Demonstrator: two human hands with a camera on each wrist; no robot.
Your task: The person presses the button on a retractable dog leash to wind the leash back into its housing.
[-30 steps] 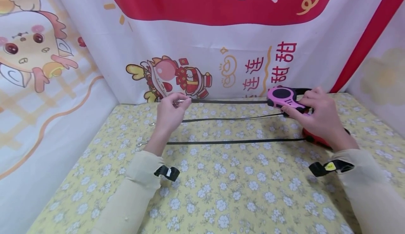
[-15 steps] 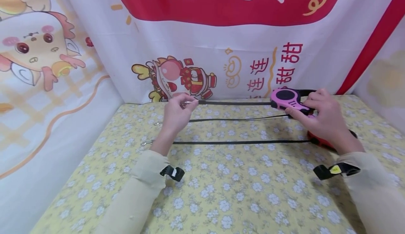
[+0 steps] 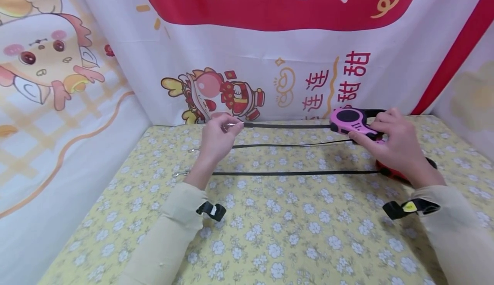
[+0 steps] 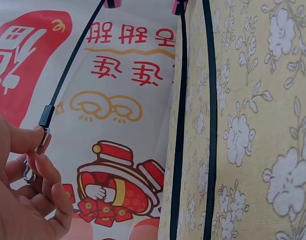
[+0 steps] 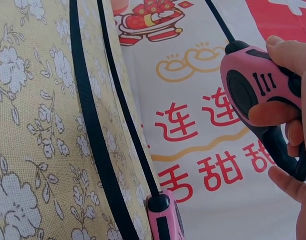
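My right hand (image 3: 399, 148) grips the handle of a pink and black retractable dog leash (image 5: 265, 75), raised above the table's far right. Its black strap (image 3: 289, 126) runs taut across to my left hand (image 3: 218, 141). There the thumb and fingertips pinch the metal clip (image 4: 44, 140) at the strap's end. A second pink leash (image 5: 165, 217) lies on the table, mostly hidden by my right hand in the head view. Nearer me lies a red leash (image 3: 393, 171), partly behind my right wrist. Both lying leashes have their straps pulled out leftward, roughly parallel.
A yellow floral cloth (image 3: 278, 233) covers the table. Metal clips of the lying leashes, the far one (image 3: 193, 150) and the near one (image 3: 180, 174), rest by my left forearm. A printed white and red curtain (image 3: 247, 75) hangs along the table's back edge.
The head view has shifted a little, so everything appears slightly farther right. Both hands keep the same hold, and the raised strap stays stretched between them.
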